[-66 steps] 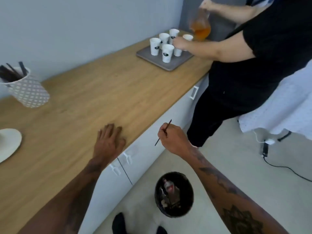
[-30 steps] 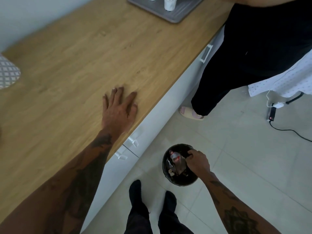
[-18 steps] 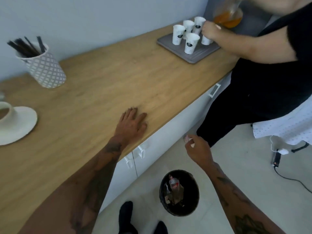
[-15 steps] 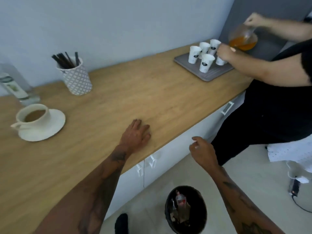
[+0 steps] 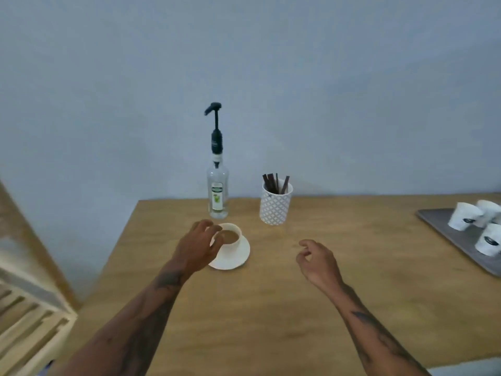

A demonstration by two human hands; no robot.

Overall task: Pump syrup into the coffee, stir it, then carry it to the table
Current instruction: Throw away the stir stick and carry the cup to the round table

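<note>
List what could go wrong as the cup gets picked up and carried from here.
1. The coffee cup looks nearly full, and the left hand reaches it from the rim side; a tilt could spill.
2. It stands loose on a saucer; lifting both, the cup may slide.
3. The syrup bottle stands tall and narrow just behind; a knuckle could topple it.

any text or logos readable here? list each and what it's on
No text here can be read.
Syrup bottle: white and green label, print too blurred to read.
Pump collar: small pale mark, too small to read.
Paper cups on the grey tray: dark oval logos, lettering blurred.
Coffee cup, saucer, patterned stirrer holder: no text.
</note>
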